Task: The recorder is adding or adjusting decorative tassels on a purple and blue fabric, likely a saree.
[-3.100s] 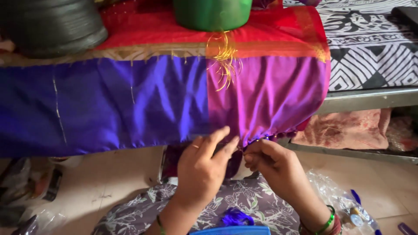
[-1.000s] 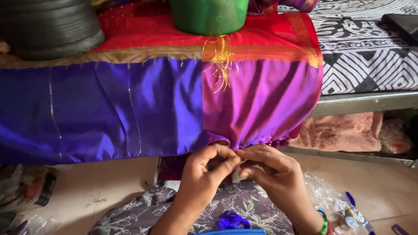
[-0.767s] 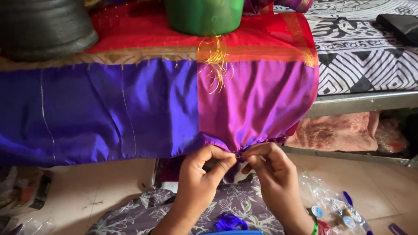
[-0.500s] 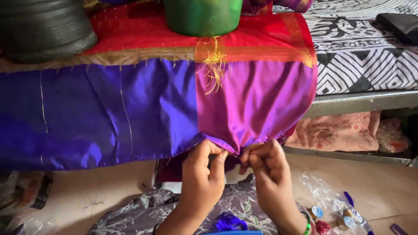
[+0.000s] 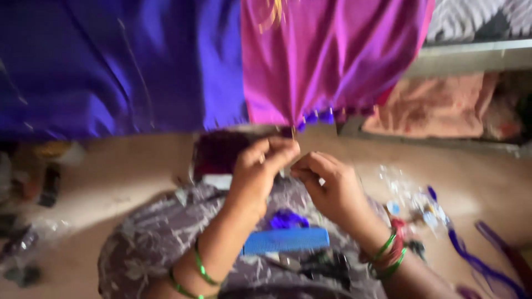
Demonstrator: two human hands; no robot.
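Observation:
A blue and magenta silk cloth (image 5: 332,61) hangs down in front of me, with small blue tassels (image 5: 318,117) along its lower magenta edge. My left hand (image 5: 257,169) and my right hand (image 5: 327,188) are held close together just below that edge, fingertips pinched. They seem to pinch a thin thread or tassel strand that runs up to the hem, but the frame is blurred. Green bangles sit on both wrists.
A blue comb (image 5: 285,241) and a tuft of blue thread (image 5: 285,220) lie on my lap, on grey patterned fabric (image 5: 155,238). Clear bags with small items (image 5: 415,202) and blue strands (image 5: 476,260) are on the floor at right. A peach cloth (image 5: 426,105) lies under the ledge.
The view has tilted down, so the red border and green pot are gone from sight. My hands have drawn down a little from the hem, still pinched together.

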